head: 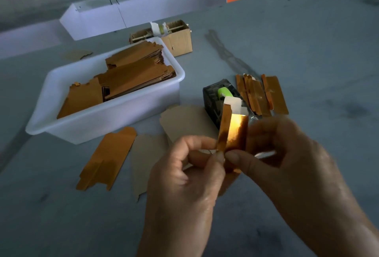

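Grey table (287, 41) under dim light. Left hand (184, 174) and right hand (287, 164) both pinch small gold box (233, 133), held upright above table, just before tape dispenser (221, 100). White tub (106, 121) of gold card blanks at left.

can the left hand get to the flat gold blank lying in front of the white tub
Probably yes, but not freely: the left hand is pinching the folded gold card. The flat gold blank lies bare on the table just to its left, nothing between them.
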Available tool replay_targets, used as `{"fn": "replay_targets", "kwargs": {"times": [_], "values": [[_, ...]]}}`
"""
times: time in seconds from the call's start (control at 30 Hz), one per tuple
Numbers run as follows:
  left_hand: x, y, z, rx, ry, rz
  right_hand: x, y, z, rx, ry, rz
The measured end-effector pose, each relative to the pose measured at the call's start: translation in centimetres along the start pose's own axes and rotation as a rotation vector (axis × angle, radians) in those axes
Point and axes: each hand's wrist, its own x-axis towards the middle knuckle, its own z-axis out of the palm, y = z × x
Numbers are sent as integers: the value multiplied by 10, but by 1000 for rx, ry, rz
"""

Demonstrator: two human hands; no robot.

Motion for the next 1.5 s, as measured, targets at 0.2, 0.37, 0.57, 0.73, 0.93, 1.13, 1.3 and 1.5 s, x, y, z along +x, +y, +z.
{"fn": "replay_targets", "kwargs": {"times": [0.2,0.37,0.57,0.73,0.93,1.13,1.3,1.5], "values": [[8,13,-14,-1,-119,-169,5,-1,-3,312,-230,9],[22,8,-28,438,-73,-2,39,8,-32,397,-96,-70],[54,-30,-29,1111,111,-41,131,58,-50,190,225,28],[69,-48,-34,869,104,-189,167,79,-20,-147,150,113],[77,-52,-48,433,154,-351,157,77,-14,-396,340,44],[77,-47,-61,279,187,-408,95,53,-22,-99,520,-175],[70,-38,-72,341,149,-392,49,38,-11,-24,462,-232],[48,-5,-85,207,-33,-257,6,22,15,36,207,-228]]}}
